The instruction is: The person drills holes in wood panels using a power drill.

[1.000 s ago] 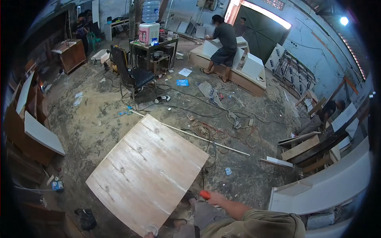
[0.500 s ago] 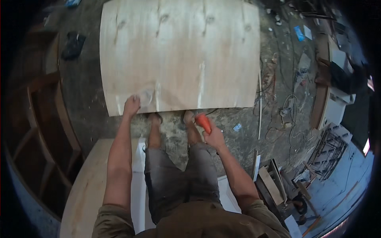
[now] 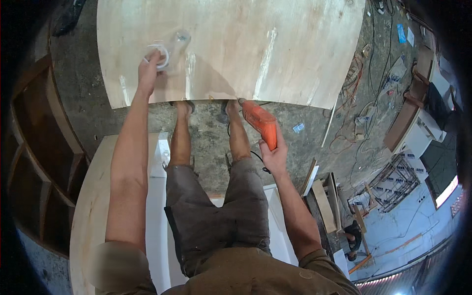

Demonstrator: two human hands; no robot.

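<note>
A large plywood sheet (image 3: 231, 49) lies flat on the dirt floor (image 3: 73, 103), its near edge just in front of the person's feet. The left hand (image 3: 150, 71) rests on the sheet near its left side, fingers curled around a clear plastic bottle (image 3: 169, 49) that lies on the wood. The right hand (image 3: 275, 155) grips an orange electric drill (image 3: 259, 122) by its handle, the nose pointing at the sheet's near edge and seemingly just touching it; a black cord (image 3: 255, 157) trails back from the tool. White boards (image 3: 157, 162) lie behind the feet, and cables and offcuts (image 3: 359, 103) litter the floor to the right. Judged from this pose, the step in hand is setting up to work the edge: the drill would need aligning square to the wood while the sheet is held still.
</note>
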